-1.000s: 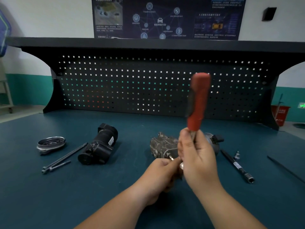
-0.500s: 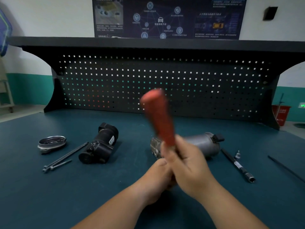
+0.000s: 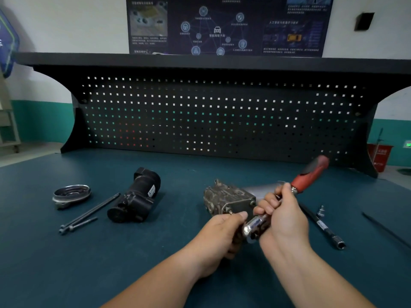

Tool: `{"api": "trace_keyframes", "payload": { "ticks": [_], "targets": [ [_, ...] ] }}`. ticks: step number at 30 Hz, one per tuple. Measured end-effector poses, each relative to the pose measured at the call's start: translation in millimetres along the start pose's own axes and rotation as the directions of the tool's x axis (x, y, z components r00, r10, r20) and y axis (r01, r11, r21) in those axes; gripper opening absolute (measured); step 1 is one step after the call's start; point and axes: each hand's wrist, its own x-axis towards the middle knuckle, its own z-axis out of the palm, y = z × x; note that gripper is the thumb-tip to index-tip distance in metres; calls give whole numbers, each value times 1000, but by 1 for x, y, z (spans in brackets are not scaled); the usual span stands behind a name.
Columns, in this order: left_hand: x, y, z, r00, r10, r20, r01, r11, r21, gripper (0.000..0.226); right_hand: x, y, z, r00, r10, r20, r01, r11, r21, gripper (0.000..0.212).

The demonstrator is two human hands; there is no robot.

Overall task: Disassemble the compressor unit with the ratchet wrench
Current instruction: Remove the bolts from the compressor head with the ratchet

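1. Right hand point(image 3: 287, 218) is wrapped around the ratchet point(image 3: 309, 174) shaft, just below the red handle, which tilts up and right.
2. Left hand point(image 3: 220, 236) is curled round the ratchet head, thumb on top.
3. Compressor point(image 3: 229, 196) lies on the bench point(image 3: 155, 252) just behind the hands.
4. Extension bar point(image 3: 322, 225) is to the right; black housing point(image 3: 135, 196) and bolts point(image 3: 89, 212) are to the left.

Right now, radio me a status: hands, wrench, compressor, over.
Right hand grips wrench shaft, red handle tilted up and right. Left hand curled at wrench head, by compressor near end. Extension bar and bolts lie apart.
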Motion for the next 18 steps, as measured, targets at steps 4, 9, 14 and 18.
{"api": "trace_keyframes", "payload": {
  "ticks": [4,9,14,18],
  "targets": [
    [-1,0,2,1000,11,-1,-11,1000,-1,42,-6,2,2,970,-175,168,202,966,-159,32],
    [-2,1,-1,999,44,21,-46,992,119,37,-22,12,2,651,-320,688,695,615,-372,27],
    [-5,5,0,991,135,-15,-131,977,171,20,-24,16,1,533,-280,799,821,402,-406,31],
    [-2,1,-3,998,63,-24,-59,987,150,47,-26,13,5,751,-277,600,564,742,-363,28]
  ]
}}
